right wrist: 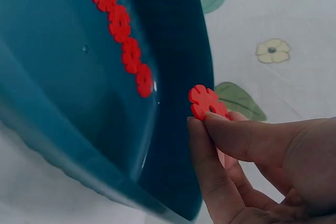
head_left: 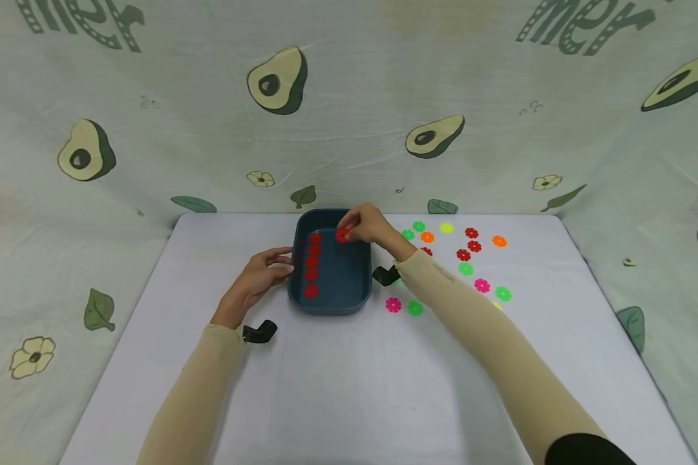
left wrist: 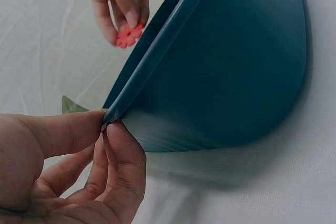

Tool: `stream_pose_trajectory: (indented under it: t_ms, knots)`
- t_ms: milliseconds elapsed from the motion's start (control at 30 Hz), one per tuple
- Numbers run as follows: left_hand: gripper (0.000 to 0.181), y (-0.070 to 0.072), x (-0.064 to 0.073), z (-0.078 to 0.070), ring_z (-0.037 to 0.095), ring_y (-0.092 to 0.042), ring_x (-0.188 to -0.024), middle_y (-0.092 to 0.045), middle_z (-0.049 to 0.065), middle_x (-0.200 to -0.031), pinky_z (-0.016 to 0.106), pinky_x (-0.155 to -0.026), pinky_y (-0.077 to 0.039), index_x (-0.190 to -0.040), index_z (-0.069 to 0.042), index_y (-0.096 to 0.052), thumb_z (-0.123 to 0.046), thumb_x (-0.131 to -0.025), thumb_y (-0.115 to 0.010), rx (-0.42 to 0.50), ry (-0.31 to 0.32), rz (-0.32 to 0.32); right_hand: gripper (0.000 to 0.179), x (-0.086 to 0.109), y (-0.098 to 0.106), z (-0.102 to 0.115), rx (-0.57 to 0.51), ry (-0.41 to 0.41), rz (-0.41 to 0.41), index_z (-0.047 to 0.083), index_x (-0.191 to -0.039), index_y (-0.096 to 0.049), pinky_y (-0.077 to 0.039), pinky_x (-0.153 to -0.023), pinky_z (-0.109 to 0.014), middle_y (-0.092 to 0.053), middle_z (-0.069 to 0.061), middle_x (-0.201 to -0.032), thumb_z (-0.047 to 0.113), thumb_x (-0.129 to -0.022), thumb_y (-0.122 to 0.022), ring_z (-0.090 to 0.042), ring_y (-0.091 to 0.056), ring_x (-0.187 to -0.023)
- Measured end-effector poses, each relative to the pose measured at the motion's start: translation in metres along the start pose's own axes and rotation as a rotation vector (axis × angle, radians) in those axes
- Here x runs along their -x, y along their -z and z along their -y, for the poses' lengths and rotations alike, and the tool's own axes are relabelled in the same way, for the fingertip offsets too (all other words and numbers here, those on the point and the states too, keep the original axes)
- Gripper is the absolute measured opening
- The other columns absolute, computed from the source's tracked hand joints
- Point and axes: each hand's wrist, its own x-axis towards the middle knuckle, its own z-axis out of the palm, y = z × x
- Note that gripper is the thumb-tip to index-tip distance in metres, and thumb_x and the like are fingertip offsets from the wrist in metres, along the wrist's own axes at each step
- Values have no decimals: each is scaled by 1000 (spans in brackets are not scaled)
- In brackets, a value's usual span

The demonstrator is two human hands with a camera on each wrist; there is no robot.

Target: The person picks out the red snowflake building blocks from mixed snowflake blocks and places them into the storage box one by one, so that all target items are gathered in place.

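A dark blue rectangular tub [head_left: 343, 300] stands on the white table. My left hand [head_left: 258, 279] pinches its left rim between thumb and fingertips, as the left wrist view shows up close. Over the tub's far right part, my right hand [head_left: 365, 226] pinches a red notched plastic disc [right wrist: 202, 100] by its edge, and the disc's lower part is hidden by the fingers. Several more red discs [head_left: 312, 262] lie in a column on the tub's floor along the left side.
Right of the tub, loose notched discs lie scattered: pink [head_left: 393, 305], green [head_left: 415, 308], orange [head_left: 499, 241], yellow [head_left: 446, 228] and darker red [head_left: 463, 255]. My right forearm passes over some of them. An avocado-print cloth [head_left: 349, 161] hangs behind the table.
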Motion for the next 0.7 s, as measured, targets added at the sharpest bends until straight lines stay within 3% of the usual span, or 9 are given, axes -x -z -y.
stream_pose_trajectory:
  t_ms: [167, 433, 700]
  knots:
    - [58, -1, 1, -3, 9, -62, -96, -51, 14, -130, 25, -87, -56, -159, -2, -44, 2, -104, -61, -10, -10, -2, 30, -8, -5, 6, 40, -30, 14, -2, -116, -79, -56, -83, -32, -75, -20, -111, -10, -87, -76, -30, -69, -102]
    - [58, 0, 4, -2, 9, -63, -95, -53, 13, -128, 23, -85, -56, -159, 0, -43, 4, -104, -60, 5, -9, 1, 31, -24, -18, 5, 15, -60, 42, -2, -113, -80, -54, -75, -30, -74, -17, -103, -14, -83, -78, -26, -65, -91]
    - [58, -1, 3, -2, 9, -63, -92, -53, 14, -127, 24, -84, -57, -158, 2, -43, 5, -103, -61, 22, -16, 0, 29, -36, -27, 3, 89, -98, 55, -1, -111, -81, -55, -78, -31, -76, -17, -104, -13, -84, -79, -24, -65, -89]
